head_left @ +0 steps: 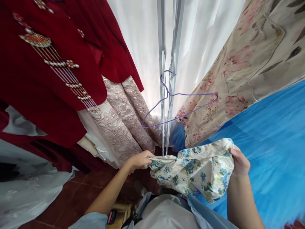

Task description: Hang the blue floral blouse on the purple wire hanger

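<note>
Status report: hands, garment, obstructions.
Left hand and right hand both grip the floral garment. Empty purple wire hanger hangs above. Nothing between.

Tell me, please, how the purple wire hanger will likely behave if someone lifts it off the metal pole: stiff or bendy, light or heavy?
The purple hanger is thin wire and empty, so it is probably very light. It already hangs tilted on the metal pole, so it may swing or slip easily. Such thin wire probably bends under a firm squeeze.

No text, label, brand or number can be read anywhere here, neither on the clothes nor on the hanger.
</note>
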`<state>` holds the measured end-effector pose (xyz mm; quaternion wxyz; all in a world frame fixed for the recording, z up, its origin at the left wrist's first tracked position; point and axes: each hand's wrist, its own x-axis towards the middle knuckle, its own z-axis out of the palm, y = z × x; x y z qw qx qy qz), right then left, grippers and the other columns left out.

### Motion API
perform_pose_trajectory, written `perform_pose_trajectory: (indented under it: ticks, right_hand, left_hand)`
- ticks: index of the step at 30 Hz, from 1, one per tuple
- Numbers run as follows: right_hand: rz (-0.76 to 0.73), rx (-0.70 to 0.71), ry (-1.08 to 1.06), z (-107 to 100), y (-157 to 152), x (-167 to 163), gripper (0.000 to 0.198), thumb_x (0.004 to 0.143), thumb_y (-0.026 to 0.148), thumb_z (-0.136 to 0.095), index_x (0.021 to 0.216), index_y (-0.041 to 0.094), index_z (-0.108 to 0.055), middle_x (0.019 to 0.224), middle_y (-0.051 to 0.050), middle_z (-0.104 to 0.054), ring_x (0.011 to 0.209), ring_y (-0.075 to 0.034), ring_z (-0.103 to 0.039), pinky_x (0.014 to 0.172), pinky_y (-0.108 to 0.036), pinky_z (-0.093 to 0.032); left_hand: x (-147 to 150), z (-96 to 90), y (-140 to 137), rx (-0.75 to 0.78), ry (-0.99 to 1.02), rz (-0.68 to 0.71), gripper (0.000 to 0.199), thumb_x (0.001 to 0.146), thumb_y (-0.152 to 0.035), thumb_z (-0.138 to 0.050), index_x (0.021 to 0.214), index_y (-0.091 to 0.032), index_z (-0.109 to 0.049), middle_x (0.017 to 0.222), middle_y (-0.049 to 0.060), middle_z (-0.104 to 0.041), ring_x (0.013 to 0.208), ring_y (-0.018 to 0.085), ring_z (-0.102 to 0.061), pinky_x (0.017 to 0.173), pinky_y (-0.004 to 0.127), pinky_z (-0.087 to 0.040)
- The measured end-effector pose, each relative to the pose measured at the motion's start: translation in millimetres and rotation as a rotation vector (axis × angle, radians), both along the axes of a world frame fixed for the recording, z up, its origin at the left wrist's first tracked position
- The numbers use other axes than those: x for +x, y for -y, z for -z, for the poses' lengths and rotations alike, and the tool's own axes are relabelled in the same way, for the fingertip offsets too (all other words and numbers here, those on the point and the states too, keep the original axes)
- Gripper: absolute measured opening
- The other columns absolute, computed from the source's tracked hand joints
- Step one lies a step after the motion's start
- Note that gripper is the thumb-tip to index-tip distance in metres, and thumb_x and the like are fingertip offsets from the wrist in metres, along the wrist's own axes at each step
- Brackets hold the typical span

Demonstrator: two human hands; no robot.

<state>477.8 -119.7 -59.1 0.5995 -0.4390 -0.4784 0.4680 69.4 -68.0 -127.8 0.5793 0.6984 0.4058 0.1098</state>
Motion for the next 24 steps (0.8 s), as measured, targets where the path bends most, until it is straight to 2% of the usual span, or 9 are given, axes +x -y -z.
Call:
perform_pose_trajectory:
  ticks: [4, 7, 9, 11, 14, 19, 22, 24]
  right_hand:
    - [-0.070, -0.059, -0.101, 14, -6, -3, 0.035, 0.062, 0.052, -0.083, 0.078, 0.022, -0.076, 0.061, -0.009, -0.072, 0.048, -0.028, -0.066, 0.042, -0.035, -0.050]
    - [-0.156, -0.063, -0.054, 15, -9, -12, 0.038, 0.056, 0.044, -0.090, 0.084, 0.021, -0.078, 0.071, -0.009, -0.076, 0.056, -0.028, -0.069, 0.049, -0.035, -0.054]
    - [-0.197, -0.045, 0.003, 9, -10, -20, 0.037, 0.055, 0.039, -0.092, 0.085, 0.021, -0.078, 0.072, -0.008, -0.076, 0.059, -0.027, -0.070, 0.054, -0.035, -0.056]
    - [-0.197, -0.019, 0.030, 1, -12, -27, 0.035, 0.056, 0.036, -0.092, 0.084, 0.021, -0.078, 0.070, -0.007, -0.075, 0.057, -0.024, -0.068, 0.054, -0.033, -0.055]
    - [-0.139, 0.013, 0.018, -4, -17, -35, 0.031, 0.055, 0.034, -0.092, 0.079, 0.021, -0.077, 0.068, -0.005, -0.074, 0.057, -0.023, -0.068, 0.054, -0.031, -0.054]
    - [0.004, -0.013, -0.046, 10, -24, -33, 0.037, 0.059, 0.040, -0.089, 0.088, 0.020, -0.075, 0.072, -0.007, -0.076, 0.057, -0.025, -0.069, 0.054, -0.034, -0.056]
    - [0.066, -0.041, -0.072, 22, -22, -25, 0.036, 0.062, 0.039, -0.085, 0.091, 0.020, -0.075, 0.076, -0.008, -0.077, 0.058, -0.025, -0.070, 0.054, -0.035, -0.057]
    - [0.102, -0.052, -0.092, 26, -20, -18, 0.035, 0.062, 0.037, -0.084, 0.091, 0.021, -0.074, 0.077, -0.007, -0.077, 0.058, -0.025, -0.070, 0.055, -0.034, -0.057]
  left_hand:
    - [-36, -33.3, -21, 0.292, 0.028, -0.186, 0.014, 0.071, -0.022, -0.050, 0.062, -0.016, -0.059, 0.061, -0.001, -0.053, 0.062, 0.014, -0.048, 0.060, 0.023, -0.034]
    - [-57, -63.5, -47, 0.514, 0.115, -0.296, 0.012, 0.066, -0.020, -0.051, 0.064, -0.017, -0.062, 0.068, 0.002, -0.059, 0.070, 0.017, -0.053, 0.066, 0.024, -0.040]
    - [-65, -79.7, -67, 0.583, 0.209, -0.349, 0.008, 0.063, -0.019, -0.053, 0.062, -0.017, -0.061, 0.072, 0.004, -0.060, 0.073, 0.017, -0.053, 0.068, 0.025, -0.041]
    - [-67, -90.1, -86, 0.514, 0.312, -0.360, 0.008, 0.064, -0.021, -0.056, 0.066, -0.016, -0.062, 0.074, 0.005, -0.060, 0.073, 0.018, -0.052, 0.066, 0.025, -0.041]
    - [-61, -96.0, -109, 0.331, 0.467, -0.328, 0.020, 0.064, -0.030, -0.057, 0.075, -0.016, -0.066, 0.078, 0.008, -0.063, 0.073, 0.020, -0.054, 0.064, 0.028, -0.042]
    - [-37, -101.2, -126, 0.142, 0.677, -0.347, 0.025, 0.059, -0.035, -0.062, 0.074, -0.015, -0.066, 0.086, 0.012, -0.068, 0.081, 0.025, -0.062, 0.070, 0.032, -0.050]
    - [-18, -107.4, -127, 0.019, 0.703, -0.348, 0.026, 0.061, -0.035, -0.069, 0.077, -0.014, -0.065, 0.075, 0.007, -0.065, 0.070, 0.020, -0.061, 0.064, 0.028, -0.049]
    - [-8, -112.0, -127, 0.015, 0.670, -0.371, 0.024, 0.065, -0.033, -0.073, 0.077, -0.014, -0.064, 0.066, 0.002, -0.060, 0.060, 0.014, -0.056, 0.057, 0.022, -0.044]
